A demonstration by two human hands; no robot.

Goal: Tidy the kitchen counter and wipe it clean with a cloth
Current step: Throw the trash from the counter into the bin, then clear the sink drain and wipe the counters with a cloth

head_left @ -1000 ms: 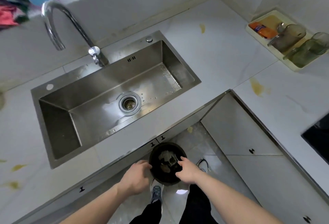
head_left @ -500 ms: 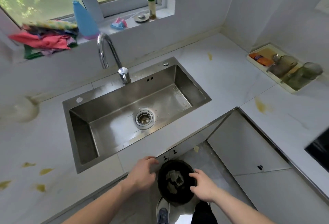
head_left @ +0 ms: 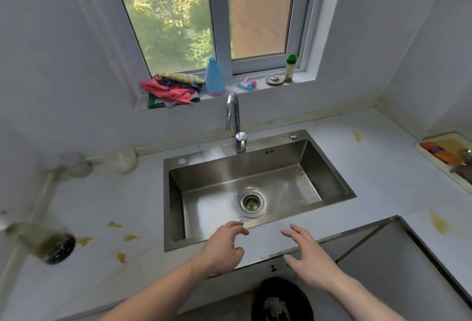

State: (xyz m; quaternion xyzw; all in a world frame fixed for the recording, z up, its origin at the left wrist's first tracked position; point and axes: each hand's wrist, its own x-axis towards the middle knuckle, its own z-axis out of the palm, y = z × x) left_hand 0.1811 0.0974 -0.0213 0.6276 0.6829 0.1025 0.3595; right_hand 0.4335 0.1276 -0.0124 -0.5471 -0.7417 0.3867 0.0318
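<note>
Both hands, left and right, hover empty with fingers loosely spread low in the frame over the stained table, so the wiping seems unstarted and next calls for reaching the cloths on the windowsill, upper centre.

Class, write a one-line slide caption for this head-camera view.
Both empty hands, left hand and right hand, hover above the stained counter before the sink.
</note>
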